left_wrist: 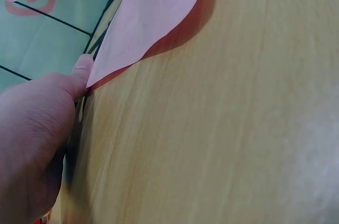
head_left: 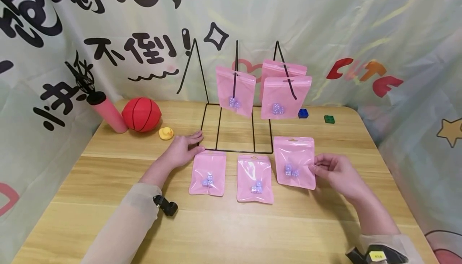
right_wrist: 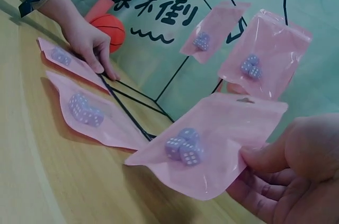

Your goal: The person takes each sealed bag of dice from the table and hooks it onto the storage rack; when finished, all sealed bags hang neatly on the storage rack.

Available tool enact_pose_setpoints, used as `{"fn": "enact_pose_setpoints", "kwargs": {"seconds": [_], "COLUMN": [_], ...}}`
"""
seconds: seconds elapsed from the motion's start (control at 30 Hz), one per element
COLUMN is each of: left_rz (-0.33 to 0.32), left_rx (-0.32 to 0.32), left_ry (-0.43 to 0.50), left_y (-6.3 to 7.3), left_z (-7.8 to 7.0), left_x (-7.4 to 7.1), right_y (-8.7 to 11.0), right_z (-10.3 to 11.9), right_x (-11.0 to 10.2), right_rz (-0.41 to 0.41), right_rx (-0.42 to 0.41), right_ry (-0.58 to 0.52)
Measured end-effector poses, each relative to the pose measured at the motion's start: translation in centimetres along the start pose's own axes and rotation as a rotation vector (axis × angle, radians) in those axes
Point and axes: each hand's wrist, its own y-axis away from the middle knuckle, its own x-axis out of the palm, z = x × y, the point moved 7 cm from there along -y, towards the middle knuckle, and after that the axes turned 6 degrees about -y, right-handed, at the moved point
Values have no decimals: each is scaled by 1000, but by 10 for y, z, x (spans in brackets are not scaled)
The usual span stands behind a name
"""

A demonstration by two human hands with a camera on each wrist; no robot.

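Note:
A pink zip bag (head_left: 295,155) with light purple dice inside is pinched at its right edge by my right hand (head_left: 333,173); in the right wrist view this bag (right_wrist: 233,128) is lifted and tilted. My left hand (head_left: 182,149) holds the front left corner of a black wire rack (head_left: 238,150), thumb and fingers on either side of the frame. Two more pink bags of dice, the left one (head_left: 207,167) and the middle one (head_left: 254,171), lie in front of the rack. One bag (head_left: 236,89) hangs on the middle hook, and two, including the front bag (head_left: 286,95), hang on the right hook.
To the rack's left are a red toy basketball (head_left: 141,114), a yellow rubber duck (head_left: 166,133) and a pink vase (head_left: 110,113) with black stems. Behind right lie a blue block (head_left: 303,113) and a green block (head_left: 329,119). A printed cloth (head_left: 325,23) hangs behind the wooden table (head_left: 223,232).

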Motion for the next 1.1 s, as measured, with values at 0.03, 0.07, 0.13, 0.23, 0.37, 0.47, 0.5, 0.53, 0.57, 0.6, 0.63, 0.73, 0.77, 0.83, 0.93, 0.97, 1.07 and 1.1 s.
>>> {"fn": "enact_pose_setpoints", "kwargs": {"seconds": [0.03,0.07,0.13,0.23,0.37,0.47,0.5,0.53,0.57,0.6,0.63,0.73,0.77,0.83,0.93,0.97,1.07,1.1], "left_rz": [0,-1,0,-1,-3,-3,-2,-1,0,0,-1,-8,-12,-17,-21,-20,-18,-17], "left_rx": [1,2,6,11,17,18,17,16,13,10,8,15,20,31,36,36,29,27], "left_ry": [1,2,-1,-10,-13,-9,-8,-6,-5,-5,-5,-7,-9,-11,-9,-7,-5,-5], "left_y": [0,0,0,-1,-1,-1,-1,-1,-1,-1,0,0,0,1,1,1,0,1], "left_z": [0,0,0,2,4,4,4,4,4,3,3,0,-1,-3,-4,-4,-4,-5], "left_x": [0,0,1,2,3,3,3,3,3,3,2,1,0,-1,-2,-2,-2,-2], "right_y": [0,0,0,-1,-2,-3,-4,-5,-5,-6,-7,-9,-9,-10,-12,-13,-15,-16], "right_z": [2,4,8,15,27,37,40,43,46,50,53,63,66,72,78,79,85,86], "right_x": [0,-1,-2,-3,-2,0,0,1,2,4,5,9,10,13,16,18,22,24], "right_rz": [-12,-24,-50,-87,-132,-154,-159,-161,-166,-170,-174,-182,-184,-188,-190,-191,-192,-191], "right_rx": [-12,-23,-41,-81,-153,-196,-208,-217,-228,-239,-252,-289,-301,-319,-329,-331,-334,-335], "right_ry": [5,12,22,20,5,4,4,0,1,2,1,-10,-15,-24,-34,-38,-56,-63]}}
